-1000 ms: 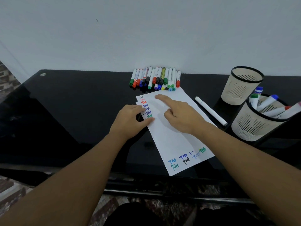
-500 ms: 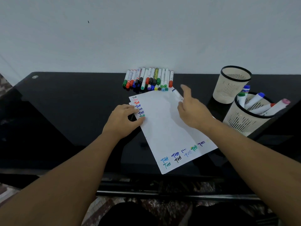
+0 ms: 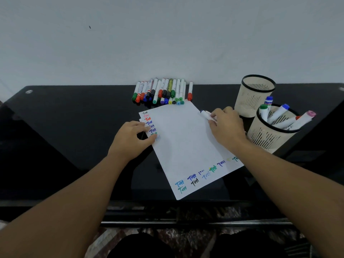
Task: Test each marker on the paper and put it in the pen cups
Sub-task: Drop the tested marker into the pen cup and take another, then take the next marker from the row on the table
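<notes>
White paper lies slanted on the black table, with coloured test marks along its left and lower edges. My left hand presses on the paper's left edge, fingers bent over the marks. At the paper's upper right edge my right hand grips a white marker with a dark tip pointing left. A row of several markers lies at the wall. Two cream mesh pen cups stand at the right: the far cup looks empty, the near cup holds several markers.
The black glass table ends at a front edge just below the paper's lower corner. A white wall rises directly behind the marker row. The near cup stands close to my right wrist.
My right hand left the middle of the paper, moved right and took hold of the white marker that lay beside the paper. My left hand stayed on the left edge.
</notes>
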